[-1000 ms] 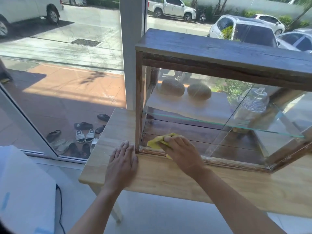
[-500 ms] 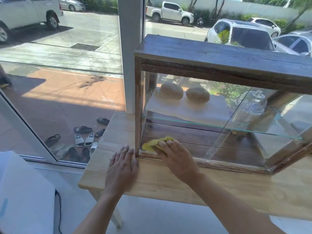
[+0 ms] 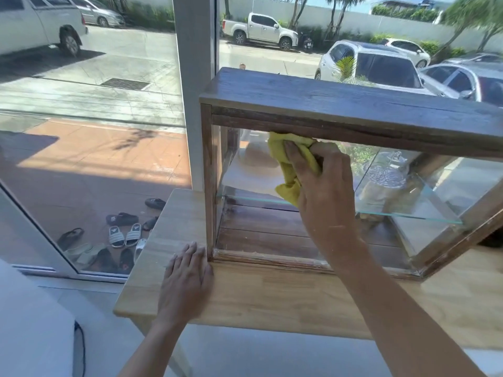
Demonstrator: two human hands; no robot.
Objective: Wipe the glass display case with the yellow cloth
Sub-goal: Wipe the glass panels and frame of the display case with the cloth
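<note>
- Left hand (image 3: 187, 278) lies flat on the pale wooden surface (image 3: 272, 300), fingers (image 3: 190, 254) straight and released, holding nothing; fingertips reach the lower left corner of the display case's frame.
- Right hand (image 3: 324, 186) is raised against the front glass pane, forearm crossing the surface's near edge and the case's bottom rail.
- Its fingers grasp the yellow cloth (image 3: 288, 161), bunched and pressed to the pane near its upper left, just under the top rail; a fold hangs down below the palm.
- Glass display case (image 3: 353, 107) stands on the surface: dark wood top board and frame, clear panes, one glass shelf (image 3: 408, 213) inside.
- On that shelf: a pale sheet (image 3: 245, 175) partly hidden by the cloth, and to the right a clear glass lidded jar (image 3: 389, 175).
- Left, a white object (image 3: 32, 322) at the near corner, dark cord (image 3: 80, 346) along its edge.
- Beyond the window, sandals and slippers (image 3: 122, 235) scattered on red paving.
- Farther out, parked cars and a white pickup (image 3: 258, 29) by a wall with trees.
</note>
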